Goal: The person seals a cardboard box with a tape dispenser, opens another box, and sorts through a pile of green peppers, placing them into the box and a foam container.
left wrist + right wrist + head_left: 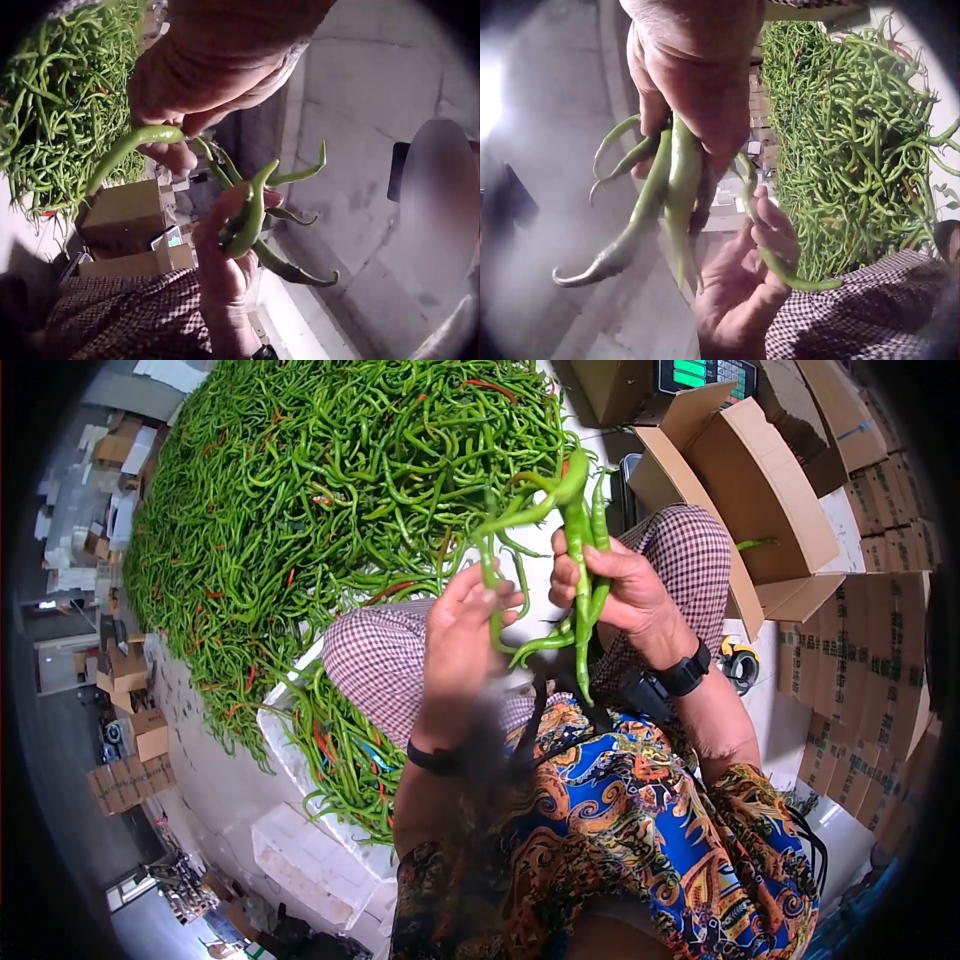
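My right hand grips several long green chili peppers, their ends sticking out above and below the fist. In the right wrist view the bunch hangs below the fingers, curved tips pointing down and left. My left hand is just beside it and pinches a single green chili pepper between thumb and fingers. That same pepper shows in the right wrist view, lying across the left fingertips. In the left wrist view the right hand holds its bunch close below the left fingers.
A large heap of green chili peppers, with a few red ones, spreads ahead. A white foam box of peppers stands by the left knee. To the right are an open cardboard box, a scale display and stacked cartons.
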The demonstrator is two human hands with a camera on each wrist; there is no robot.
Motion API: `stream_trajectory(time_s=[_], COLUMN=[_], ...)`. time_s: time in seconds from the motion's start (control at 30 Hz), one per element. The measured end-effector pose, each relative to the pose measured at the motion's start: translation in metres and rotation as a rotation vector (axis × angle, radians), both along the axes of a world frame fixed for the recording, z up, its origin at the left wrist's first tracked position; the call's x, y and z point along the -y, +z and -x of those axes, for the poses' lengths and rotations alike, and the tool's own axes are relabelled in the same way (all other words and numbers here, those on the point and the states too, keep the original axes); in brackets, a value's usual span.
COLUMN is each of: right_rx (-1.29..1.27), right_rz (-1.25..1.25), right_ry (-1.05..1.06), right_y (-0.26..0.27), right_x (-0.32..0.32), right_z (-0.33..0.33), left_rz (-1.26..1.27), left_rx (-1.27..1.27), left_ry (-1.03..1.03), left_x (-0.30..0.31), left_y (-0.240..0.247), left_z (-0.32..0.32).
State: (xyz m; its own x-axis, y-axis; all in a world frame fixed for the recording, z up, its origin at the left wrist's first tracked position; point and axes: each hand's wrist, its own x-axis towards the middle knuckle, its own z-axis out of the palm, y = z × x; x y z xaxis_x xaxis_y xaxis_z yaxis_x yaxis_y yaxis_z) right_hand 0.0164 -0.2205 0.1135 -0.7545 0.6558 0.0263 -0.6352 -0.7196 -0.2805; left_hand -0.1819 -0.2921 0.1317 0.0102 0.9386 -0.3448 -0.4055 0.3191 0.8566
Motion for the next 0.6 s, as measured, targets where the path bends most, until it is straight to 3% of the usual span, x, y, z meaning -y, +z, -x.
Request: stream_trajectory(time_s=[0.07,0.1,0.17,0.2,0.27,0.4,0.43,0.47,0.6], right_rx=[0.039,0.037,-0.008,-0.164,-0.166,-0.191,-0.22,-0.065,-0.111], right_rz=[-0.036,-0.036,-0.146,-0.102,-0.049,-0.047,-0.064,-0.068,-0.054], right_ry=[0.022,0.021,0.071,0.131,0.109,0.107,0.13,0.124,0.204], right_y=[0.002,0.003,0.003,-0.002,-0.006,-0.009,-0.01,-0.002,-0.006], right_x=[0.004,0.007,0.011,0.01,0.014,0.017,0.016,0.017,0.024], right_z=[0.002,0.001,0.0,0.001,-0.003,-0.008,-0.009,-0.016,-0.015], left_rz=[-0.042,-0.023,-0.091,-0.156,-0.171,-0.184,-0.159,-0.134,0.05], left_rx=[0.286,0.27,0.231,0.195,0.162,-0.181,-0.227,-0.275,-0.507], left_ry=[0.149,0.28,0.323,0.364,0.396,0.482,0.503,0.525,0.616], left_x=[0.001,0.001,0.001,0.002,0.01,0.049,0.064,0.081,0.161], left_y=[-0.006,-0.001,0.003,0.005,0.027,0.056,0.059,0.059,0.052], left_z=[0.004,0.001,0.007,0.012,0.017,0.057,0.074,0.091,0.158])
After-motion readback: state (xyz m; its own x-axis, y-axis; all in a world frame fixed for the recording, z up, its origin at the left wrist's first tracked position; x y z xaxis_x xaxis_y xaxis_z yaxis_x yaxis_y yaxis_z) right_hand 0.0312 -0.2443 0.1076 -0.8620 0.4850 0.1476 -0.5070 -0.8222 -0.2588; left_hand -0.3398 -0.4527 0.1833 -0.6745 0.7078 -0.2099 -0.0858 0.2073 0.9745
